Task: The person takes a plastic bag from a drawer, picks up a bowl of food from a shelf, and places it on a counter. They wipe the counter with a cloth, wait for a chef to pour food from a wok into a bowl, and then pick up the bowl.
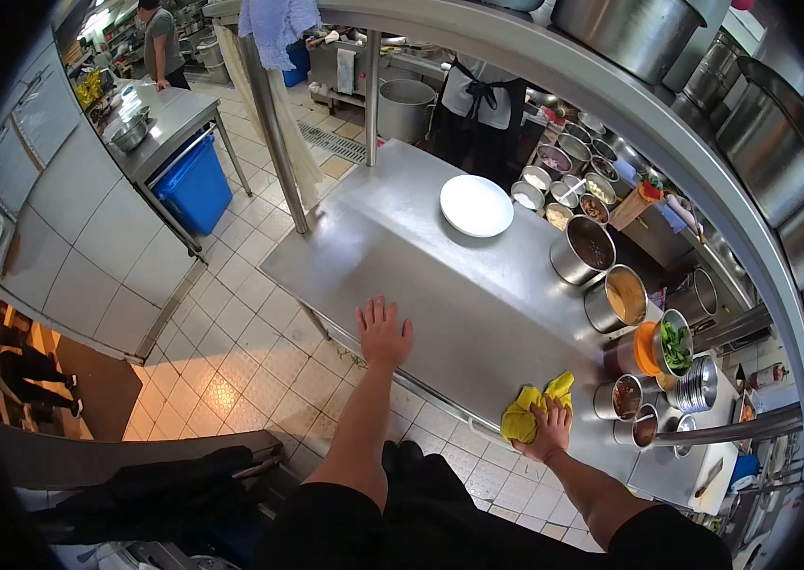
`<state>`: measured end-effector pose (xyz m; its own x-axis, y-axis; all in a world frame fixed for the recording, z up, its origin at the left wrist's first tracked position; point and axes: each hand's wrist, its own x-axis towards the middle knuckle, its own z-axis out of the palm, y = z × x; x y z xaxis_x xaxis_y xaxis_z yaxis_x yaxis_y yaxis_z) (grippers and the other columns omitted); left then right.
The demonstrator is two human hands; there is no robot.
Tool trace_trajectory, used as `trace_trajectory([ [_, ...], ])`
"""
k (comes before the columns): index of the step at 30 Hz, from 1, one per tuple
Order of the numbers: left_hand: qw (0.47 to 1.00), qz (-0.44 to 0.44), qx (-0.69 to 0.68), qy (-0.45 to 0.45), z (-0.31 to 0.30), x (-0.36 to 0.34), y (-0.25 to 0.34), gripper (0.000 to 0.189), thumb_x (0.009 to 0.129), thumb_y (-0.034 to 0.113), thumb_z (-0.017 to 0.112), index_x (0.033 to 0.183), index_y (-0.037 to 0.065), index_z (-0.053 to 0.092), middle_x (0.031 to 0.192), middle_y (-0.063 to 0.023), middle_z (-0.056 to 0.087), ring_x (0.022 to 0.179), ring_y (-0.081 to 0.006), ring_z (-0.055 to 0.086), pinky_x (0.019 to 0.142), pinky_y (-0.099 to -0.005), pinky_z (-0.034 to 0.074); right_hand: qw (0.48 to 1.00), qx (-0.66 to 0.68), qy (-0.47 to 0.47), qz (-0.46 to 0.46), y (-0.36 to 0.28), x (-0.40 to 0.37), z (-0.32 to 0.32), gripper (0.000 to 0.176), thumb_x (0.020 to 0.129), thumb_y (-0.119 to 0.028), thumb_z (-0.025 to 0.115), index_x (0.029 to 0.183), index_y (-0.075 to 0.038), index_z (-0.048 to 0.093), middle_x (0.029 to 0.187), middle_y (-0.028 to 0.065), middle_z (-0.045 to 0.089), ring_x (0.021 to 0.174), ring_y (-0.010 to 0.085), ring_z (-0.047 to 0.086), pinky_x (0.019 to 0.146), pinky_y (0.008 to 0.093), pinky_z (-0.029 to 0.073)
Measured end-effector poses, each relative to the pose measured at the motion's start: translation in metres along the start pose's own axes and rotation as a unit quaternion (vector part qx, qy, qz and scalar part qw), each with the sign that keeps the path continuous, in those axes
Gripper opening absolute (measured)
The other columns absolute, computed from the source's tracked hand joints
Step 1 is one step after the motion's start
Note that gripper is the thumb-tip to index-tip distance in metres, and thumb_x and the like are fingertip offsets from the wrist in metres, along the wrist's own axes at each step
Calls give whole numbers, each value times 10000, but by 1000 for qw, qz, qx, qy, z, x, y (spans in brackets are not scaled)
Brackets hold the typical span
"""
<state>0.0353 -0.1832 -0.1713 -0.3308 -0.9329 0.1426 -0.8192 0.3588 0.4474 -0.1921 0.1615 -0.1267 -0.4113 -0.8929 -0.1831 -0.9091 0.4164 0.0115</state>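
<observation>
My right hand (548,433) is closed over a crumpled yellow cloth (520,416) at the front edge of the stainless steel table (402,275). Folds of the cloth stick out on both sides of the fingers. Over the table's near edge, further left, my left hand (384,332) is held out flat with fingers spread and nothing in it. A white plate (476,206) rests toward the far side of the same table, well beyond both hands.
Metal pots of sauce (583,250) and a bowl of green leaves (673,344) line the table's right side. Steel posts (274,133) carry a shelf with large pots (625,38) overhead. Another person (478,100) in an apron stands behind the table. A blue bin (193,185) stands left.
</observation>
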Motion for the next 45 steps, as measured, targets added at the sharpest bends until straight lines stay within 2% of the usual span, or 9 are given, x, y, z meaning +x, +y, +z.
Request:
trace_trajectory([
  [6, 1000, 4, -7, 5, 1, 1, 0, 478, 899, 382, 547, 1283, 99, 526, 1470, -156, 407, 1404, -357, 296, 1188, -531, 126, 1000, -10, 2, -1, -2, 1, -4, 918, 585, -640, 719, 1359, -208, 481, 1493, 123, 298, 1416, 351, 197, 1168, 558, 84],
  [8, 1000, 3, -6, 7, -1, 0, 0, 478, 897, 382, 549, 1282, 99, 527, 1469, -156, 410, 1404, -356, 298, 1186, -533, 130, 1000, -8, 25, -14, -3, 0, -5, 906, 576, -611, 747, 1319, -160, 492, 1456, 153, 328, 1399, 377, 227, 1149, 580, 125],
  [13, 1000, -3, 1, -1, -6, 0, 3, 478, 899, 383, 547, 1291, 109, 534, 1471, -140, 409, 1409, -336, 294, 1193, -509, 138, 1000, 5, 26, -13, -2, -1, -4, 900, 573, -586, 762, 1317, -160, 490, 1448, 152, 330, 1397, 378, 226, 1149, 581, 131],
  [38, 1000, 7, -10, 3, -7, -1, 2, 463, 905, 370, 543, 1278, 96, 524, 1470, -161, 405, 1400, -356, 297, 1186, -528, 131, 998, 6, 51, -29, -1, -1, -1, 902, 563, -563, 770, 1317, -161, 480, 1429, 161, 347, 1372, 389, 261, 1134, 579, 157],
  [45, 1000, 2, -7, -7, -10, 0, 4, 479, 910, 377, 536, 1297, 95, 523, 1477, -158, 399, 1405, -350, 292, 1191, -521, 120, 999, 1, 32, -14, -3, 0, -4, 902, 563, -572, 768, 1314, -158, 486, 1441, 161, 341, 1390, 380, 241, 1140, 578, 144],
])
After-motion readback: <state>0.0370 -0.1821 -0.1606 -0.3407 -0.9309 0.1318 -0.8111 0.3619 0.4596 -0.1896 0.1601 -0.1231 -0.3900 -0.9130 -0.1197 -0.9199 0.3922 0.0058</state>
